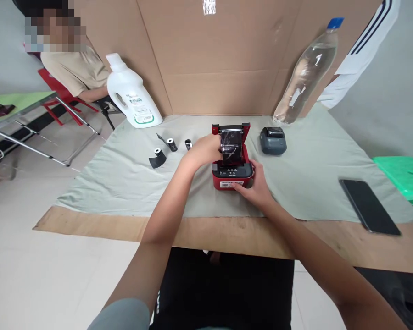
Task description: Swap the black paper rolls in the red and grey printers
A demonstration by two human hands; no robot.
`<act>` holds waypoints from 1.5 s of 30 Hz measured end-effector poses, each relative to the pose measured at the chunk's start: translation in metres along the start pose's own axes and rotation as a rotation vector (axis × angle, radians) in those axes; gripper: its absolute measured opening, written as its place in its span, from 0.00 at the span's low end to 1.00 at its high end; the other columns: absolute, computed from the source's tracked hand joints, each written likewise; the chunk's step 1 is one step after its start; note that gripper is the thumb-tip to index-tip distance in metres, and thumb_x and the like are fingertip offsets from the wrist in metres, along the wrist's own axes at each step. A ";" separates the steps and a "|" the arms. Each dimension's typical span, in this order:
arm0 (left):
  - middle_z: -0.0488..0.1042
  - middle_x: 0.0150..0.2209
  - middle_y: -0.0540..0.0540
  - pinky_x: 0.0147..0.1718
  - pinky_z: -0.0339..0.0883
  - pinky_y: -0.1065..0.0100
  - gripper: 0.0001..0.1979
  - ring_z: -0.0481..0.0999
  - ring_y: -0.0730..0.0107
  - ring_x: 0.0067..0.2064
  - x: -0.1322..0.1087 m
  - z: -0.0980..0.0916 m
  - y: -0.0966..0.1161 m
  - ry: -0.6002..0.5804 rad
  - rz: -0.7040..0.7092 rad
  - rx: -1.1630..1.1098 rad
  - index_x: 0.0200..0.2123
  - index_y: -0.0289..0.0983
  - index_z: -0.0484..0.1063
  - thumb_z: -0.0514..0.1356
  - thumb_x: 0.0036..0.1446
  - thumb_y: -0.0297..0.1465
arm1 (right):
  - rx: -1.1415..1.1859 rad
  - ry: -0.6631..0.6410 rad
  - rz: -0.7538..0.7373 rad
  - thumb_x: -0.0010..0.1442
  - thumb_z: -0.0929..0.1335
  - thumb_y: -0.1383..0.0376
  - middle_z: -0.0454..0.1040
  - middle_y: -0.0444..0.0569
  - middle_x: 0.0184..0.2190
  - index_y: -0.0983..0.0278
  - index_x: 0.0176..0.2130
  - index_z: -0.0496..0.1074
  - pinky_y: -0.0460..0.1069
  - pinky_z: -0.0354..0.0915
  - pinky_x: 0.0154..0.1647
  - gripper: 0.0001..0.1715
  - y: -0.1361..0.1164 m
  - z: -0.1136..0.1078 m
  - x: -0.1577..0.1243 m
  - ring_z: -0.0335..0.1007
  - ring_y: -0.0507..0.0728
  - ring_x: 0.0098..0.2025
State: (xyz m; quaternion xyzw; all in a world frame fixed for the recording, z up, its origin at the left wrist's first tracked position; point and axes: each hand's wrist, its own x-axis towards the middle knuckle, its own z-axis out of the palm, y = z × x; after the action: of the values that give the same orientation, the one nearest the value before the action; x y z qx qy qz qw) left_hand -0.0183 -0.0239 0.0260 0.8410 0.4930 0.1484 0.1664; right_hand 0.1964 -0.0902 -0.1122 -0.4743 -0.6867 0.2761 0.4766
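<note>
A small red label printer [232, 176] stands on the grey cloth [131, 183] with its lid [231, 129] flipped up. A strip of dark film [231, 149] hangs out of its open bay. My left hand [203, 151] is closed on the left edge of that dark strip, at the printer's left side. My right hand [256, 185] grips the printer's front right corner and holds it steady. Three small black rolls lie to the left: one [157, 157] partly unrolled, one [171, 144], one [188, 145].
A grey label printer [273, 140] sits right of the red one. A white detergent jug [132, 94] and a clear water bottle [307, 73] lean on the cardboard backdrop [220, 55]. A black phone [369, 206] lies at right. A seated person [75, 68] is at back left, a sleeve [361, 50] at back right.
</note>
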 end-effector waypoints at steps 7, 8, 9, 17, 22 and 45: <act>0.78 0.52 0.43 0.54 0.71 0.59 0.19 0.77 0.60 0.52 -0.035 -0.051 -0.006 0.329 0.165 -0.198 0.52 0.39 0.77 0.66 0.56 0.28 | -0.004 -0.002 -0.034 0.52 0.79 0.50 0.64 0.60 0.62 0.58 0.66 0.57 0.67 0.69 0.63 0.52 -0.004 0.000 0.001 0.67 0.69 0.62; 0.77 0.53 0.43 0.54 0.71 0.60 0.19 0.78 0.61 0.52 -0.038 -0.054 -0.011 0.337 0.176 -0.237 0.52 0.39 0.77 0.66 0.56 0.28 | -0.009 -0.003 -0.024 0.52 0.79 0.50 0.64 0.60 0.62 0.58 0.66 0.57 0.67 0.69 0.62 0.52 -0.004 0.000 0.001 0.68 0.68 0.62; 0.77 0.53 0.43 0.52 0.72 0.60 0.19 0.78 0.61 0.52 -0.040 -0.056 -0.015 0.336 0.184 -0.272 0.52 0.39 0.76 0.66 0.56 0.28 | -0.013 0.000 -0.017 0.53 0.79 0.51 0.64 0.61 0.62 0.58 0.66 0.57 0.67 0.70 0.61 0.51 -0.004 -0.001 0.001 0.68 0.68 0.62; 0.78 0.47 0.46 0.39 0.72 0.67 0.18 0.77 0.68 0.42 -0.051 -0.066 -0.032 0.255 0.238 -0.411 0.54 0.40 0.71 0.66 0.61 0.34 | -0.127 0.235 -0.308 0.61 0.72 0.57 0.75 0.56 0.51 0.58 0.49 0.72 0.66 0.71 0.56 0.17 -0.061 -0.023 0.034 0.72 0.67 0.56; 0.77 0.50 0.45 0.40 0.72 0.67 0.20 0.78 0.66 0.45 -0.057 -0.069 -0.025 0.275 0.322 -0.469 0.55 0.41 0.70 0.66 0.63 0.41 | 0.101 -0.042 -0.190 0.64 0.72 0.54 0.80 0.49 0.43 0.58 0.48 0.76 0.56 0.75 0.45 0.15 -0.137 -0.019 0.079 0.78 0.59 0.42; 0.80 0.39 0.46 0.37 0.75 0.65 0.19 0.79 0.66 0.38 -0.056 -0.067 -0.017 0.236 0.110 -0.573 0.49 0.38 0.79 0.68 0.61 0.44 | 0.317 -0.210 -0.167 0.60 0.76 0.55 0.78 0.47 0.44 0.56 0.43 0.75 0.55 0.76 0.42 0.15 -0.150 -0.005 0.111 0.76 0.59 0.45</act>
State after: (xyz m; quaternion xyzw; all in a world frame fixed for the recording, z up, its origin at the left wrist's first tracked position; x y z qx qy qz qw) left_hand -0.0858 -0.0568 0.0746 0.7622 0.4009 0.3867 0.3297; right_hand 0.1321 -0.0490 0.0580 -0.3034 -0.7174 0.3883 0.4925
